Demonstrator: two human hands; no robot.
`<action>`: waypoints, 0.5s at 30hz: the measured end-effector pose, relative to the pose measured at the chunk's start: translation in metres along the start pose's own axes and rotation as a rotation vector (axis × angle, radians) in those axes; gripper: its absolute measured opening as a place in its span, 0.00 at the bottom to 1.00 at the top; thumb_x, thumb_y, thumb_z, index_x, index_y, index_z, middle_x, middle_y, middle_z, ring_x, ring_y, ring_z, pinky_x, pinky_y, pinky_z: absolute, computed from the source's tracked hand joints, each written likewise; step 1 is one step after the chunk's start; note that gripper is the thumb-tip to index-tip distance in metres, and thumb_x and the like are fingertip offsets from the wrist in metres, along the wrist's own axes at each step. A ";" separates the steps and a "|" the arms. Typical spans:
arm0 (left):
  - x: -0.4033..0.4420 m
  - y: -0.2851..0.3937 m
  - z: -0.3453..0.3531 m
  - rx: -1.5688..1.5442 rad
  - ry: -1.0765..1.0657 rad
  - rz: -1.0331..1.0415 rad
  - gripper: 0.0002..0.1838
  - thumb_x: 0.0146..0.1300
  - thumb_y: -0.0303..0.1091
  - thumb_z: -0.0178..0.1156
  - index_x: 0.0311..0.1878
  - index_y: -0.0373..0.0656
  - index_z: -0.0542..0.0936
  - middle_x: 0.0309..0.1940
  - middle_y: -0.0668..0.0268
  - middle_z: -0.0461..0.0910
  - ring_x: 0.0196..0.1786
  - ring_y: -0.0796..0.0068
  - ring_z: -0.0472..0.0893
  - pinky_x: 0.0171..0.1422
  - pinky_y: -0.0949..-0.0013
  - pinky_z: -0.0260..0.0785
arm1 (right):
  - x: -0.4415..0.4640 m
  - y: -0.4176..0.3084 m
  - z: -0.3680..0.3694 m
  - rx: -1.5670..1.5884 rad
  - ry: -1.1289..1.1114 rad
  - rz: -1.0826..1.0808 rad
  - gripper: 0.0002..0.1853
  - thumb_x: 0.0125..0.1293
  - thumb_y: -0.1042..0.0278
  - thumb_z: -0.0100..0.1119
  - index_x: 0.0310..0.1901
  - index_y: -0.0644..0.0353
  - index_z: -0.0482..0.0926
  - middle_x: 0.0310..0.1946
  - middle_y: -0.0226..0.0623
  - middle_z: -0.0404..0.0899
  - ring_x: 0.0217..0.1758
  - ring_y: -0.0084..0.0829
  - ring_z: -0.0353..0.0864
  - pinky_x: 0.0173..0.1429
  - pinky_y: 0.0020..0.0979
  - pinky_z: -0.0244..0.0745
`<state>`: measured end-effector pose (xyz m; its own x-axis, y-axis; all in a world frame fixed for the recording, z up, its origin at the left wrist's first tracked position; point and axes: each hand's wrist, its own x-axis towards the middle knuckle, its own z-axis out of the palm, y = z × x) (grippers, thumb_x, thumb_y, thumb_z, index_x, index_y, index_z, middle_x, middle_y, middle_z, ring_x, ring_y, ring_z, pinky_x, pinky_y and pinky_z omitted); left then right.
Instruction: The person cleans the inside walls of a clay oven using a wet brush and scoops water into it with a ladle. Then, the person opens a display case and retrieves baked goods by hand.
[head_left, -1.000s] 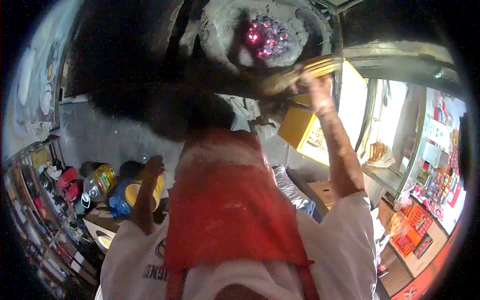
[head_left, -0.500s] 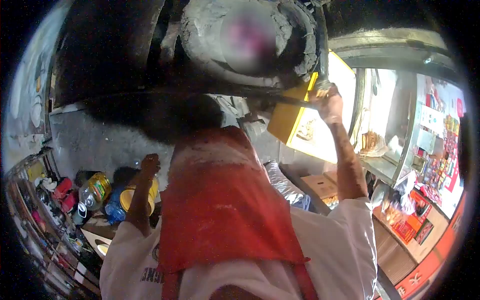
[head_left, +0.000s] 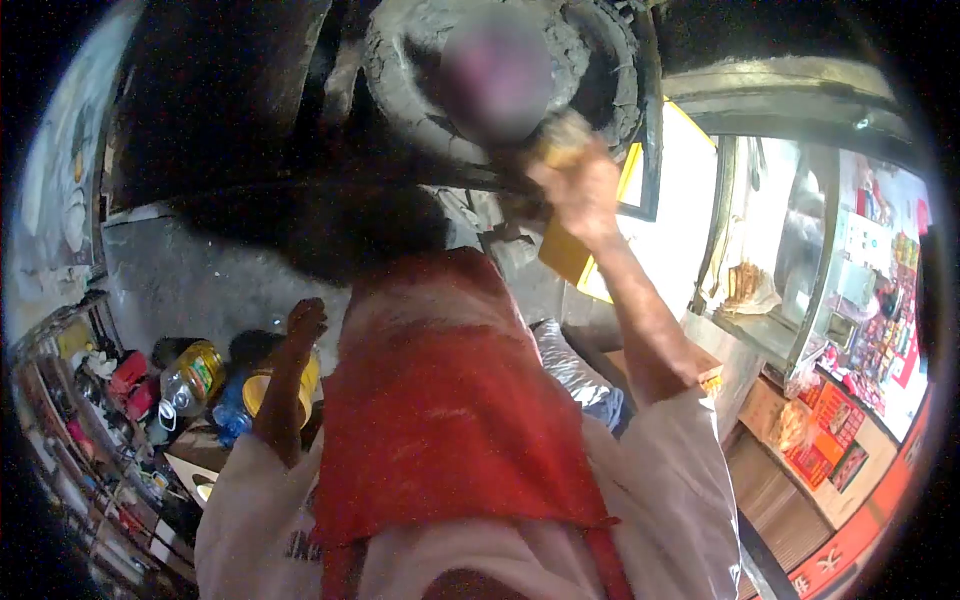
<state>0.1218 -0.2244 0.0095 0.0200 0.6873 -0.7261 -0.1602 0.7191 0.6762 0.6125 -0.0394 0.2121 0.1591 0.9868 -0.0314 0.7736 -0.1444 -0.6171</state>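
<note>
My right hand (head_left: 585,195) is raised at the near rim of a round, clay-lined oven opening (head_left: 425,125). Its fingers close on a small yellowish, pale-topped thing (head_left: 562,143), smeared by motion, so I cannot make out its kind. A blurred patch covers the middle of the opening. Low on the left, away from the oven, hangs my left hand (head_left: 306,320), fingers curled, with nothing visible in it. Near that forearm stands a yellow bucket-like container (head_left: 258,395). A red apron (head_left: 450,410) with whitish smears covers my front.
A yellow-sided box or panel (head_left: 566,250) stands right of the oven. Further right are a glass-sided case (head_left: 785,240) and a counter with red printed sheets (head_left: 835,420). A clear plastic jug with a yellow label (head_left: 195,378) and a cluttered rack (head_left: 75,430) occupy the left.
My right hand has swung leftward from beside the yellow panel to the oven's near rim, still closed on the yellowish thing. My left hand has barely moved.
</note>
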 end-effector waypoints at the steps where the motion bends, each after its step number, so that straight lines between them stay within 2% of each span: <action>1: 0.017 -0.013 -0.015 -0.018 -0.002 -0.116 0.13 0.64 0.38 0.64 0.50 0.49 0.78 0.37 0.71 0.78 0.34 0.81 0.76 0.35 0.74 0.70 | 0.012 -0.019 0.013 0.007 -0.002 -0.006 0.28 0.47 0.60 0.73 0.52 0.58 0.77 0.41 0.49 0.81 0.47 0.50 0.82 0.50 0.45 0.77; 2: 0.029 -0.020 -0.023 -0.038 -0.003 -0.232 0.13 0.65 0.38 0.63 0.51 0.49 0.78 0.38 0.71 0.78 0.34 0.82 0.76 0.35 0.74 0.70 | 0.020 -0.043 0.017 0.077 -0.018 0.054 0.25 0.48 0.60 0.72 0.49 0.59 0.78 0.41 0.51 0.81 0.45 0.48 0.82 0.49 0.43 0.77; 3: 0.031 -0.018 -0.021 -0.039 -0.001 -0.230 0.13 0.65 0.38 0.63 0.51 0.49 0.78 0.38 0.71 0.78 0.34 0.82 0.76 0.35 0.74 0.70 | 0.028 -0.054 0.021 0.324 -0.084 0.119 0.23 0.49 0.60 0.71 0.46 0.61 0.79 0.42 0.51 0.81 0.42 0.42 0.83 0.48 0.40 0.77; 4: 0.031 -0.018 -0.020 0.066 -0.020 -0.131 0.13 0.66 0.38 0.63 0.51 0.48 0.78 0.37 0.72 0.78 0.34 0.82 0.75 0.35 0.74 0.71 | 0.038 -0.054 0.033 0.452 -0.039 0.121 0.24 0.53 0.58 0.71 0.47 0.67 0.80 0.37 0.41 0.85 0.39 0.33 0.83 0.49 0.32 0.78; 5: 0.028 -0.014 -0.016 0.171 -0.039 -0.033 0.13 0.66 0.38 0.62 0.52 0.48 0.77 0.37 0.72 0.77 0.33 0.82 0.75 0.35 0.75 0.71 | 0.047 -0.057 0.040 0.670 0.031 0.181 0.24 0.53 0.58 0.71 0.46 0.67 0.80 0.37 0.40 0.84 0.39 0.34 0.83 0.49 0.32 0.78; 6: 0.030 -0.010 -0.010 0.165 -0.035 -0.029 0.13 0.66 0.38 0.62 0.52 0.48 0.77 0.37 0.72 0.77 0.33 0.82 0.75 0.35 0.75 0.71 | 0.054 -0.060 0.044 0.888 0.102 0.237 0.24 0.53 0.58 0.72 0.46 0.67 0.80 0.37 0.39 0.84 0.39 0.34 0.83 0.49 0.31 0.78; 7: 0.029 -0.007 -0.005 0.110 -0.008 -0.003 0.13 0.67 0.38 0.62 0.52 0.48 0.77 0.36 0.73 0.77 0.32 0.83 0.75 0.33 0.76 0.70 | 0.057 -0.057 0.036 0.814 0.137 0.295 0.21 0.55 0.61 0.71 0.46 0.67 0.79 0.37 0.38 0.84 0.38 0.32 0.83 0.47 0.32 0.80; 8: 0.024 -0.002 -0.002 0.054 0.022 0.024 0.12 0.67 0.38 0.61 0.51 0.48 0.77 0.35 0.74 0.77 0.31 0.83 0.75 0.32 0.76 0.69 | 0.063 -0.036 0.037 0.818 0.093 0.214 0.18 0.57 0.65 0.69 0.45 0.68 0.79 0.37 0.37 0.84 0.37 0.30 0.83 0.44 0.32 0.81; 9: 0.019 0.002 0.000 0.042 0.035 0.028 0.12 0.67 0.38 0.61 0.51 0.48 0.77 0.35 0.74 0.77 0.31 0.83 0.75 0.32 0.76 0.69 | 0.062 -0.023 0.023 0.666 0.028 0.136 0.17 0.58 0.67 0.68 0.45 0.67 0.78 0.36 0.37 0.84 0.37 0.29 0.83 0.43 0.31 0.81; 11: 0.013 0.002 0.009 0.019 0.128 -0.090 0.11 0.66 0.37 0.60 0.50 0.48 0.77 0.33 0.74 0.76 0.29 0.83 0.74 0.30 0.77 0.67 | 0.047 -0.023 0.008 0.423 -0.041 -0.055 0.14 0.58 0.69 0.67 0.45 0.65 0.79 0.34 0.36 0.84 0.37 0.24 0.84 0.41 0.29 0.81; 12: 0.016 -0.012 0.003 0.033 0.104 -0.077 0.10 0.65 0.37 0.60 0.48 0.49 0.77 0.32 0.75 0.75 0.28 0.83 0.73 0.29 0.77 0.66 | 0.042 -0.034 0.005 0.134 -0.133 -0.066 0.15 0.58 0.68 0.68 0.46 0.62 0.79 0.33 0.38 0.85 0.37 0.23 0.85 0.41 0.29 0.81; 13: 0.020 -0.043 -0.015 0.062 0.053 -0.041 0.09 0.63 0.37 0.60 0.45 0.49 0.76 0.30 0.75 0.75 0.28 0.83 0.73 0.27 0.76 0.66 | 0.041 -0.039 0.018 0.020 -0.177 -0.142 0.19 0.56 0.62 0.71 0.46 0.62 0.79 0.32 0.39 0.85 0.33 0.26 0.85 0.41 0.30 0.81; 14: 0.030 -0.084 -0.044 0.106 -0.033 0.043 0.08 0.62 0.37 0.59 0.43 0.50 0.76 0.29 0.76 0.74 0.27 0.84 0.73 0.26 0.76 0.65 | 0.042 -0.072 0.024 -0.193 -0.262 -0.033 0.19 0.55 0.56 0.72 0.41 0.60 0.81 0.31 0.37 0.85 0.29 0.30 0.85 0.38 0.32 0.81; 15: 0.040 -0.127 -0.072 0.150 -0.141 0.128 0.06 0.61 0.37 0.59 0.40 0.51 0.76 0.27 0.76 0.73 0.27 0.84 0.73 0.24 0.75 0.64 | 0.045 -0.074 0.058 -0.114 -0.256 -0.031 0.19 0.54 0.49 0.72 0.35 0.57 0.83 0.30 0.35 0.85 0.27 0.31 0.84 0.36 0.33 0.80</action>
<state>0.0718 -0.2957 -0.1145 0.1479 0.7741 -0.6156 -0.0224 0.6249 0.7804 0.5275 0.0203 0.2108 -0.0149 0.9752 -0.2209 0.8418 -0.1070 -0.5290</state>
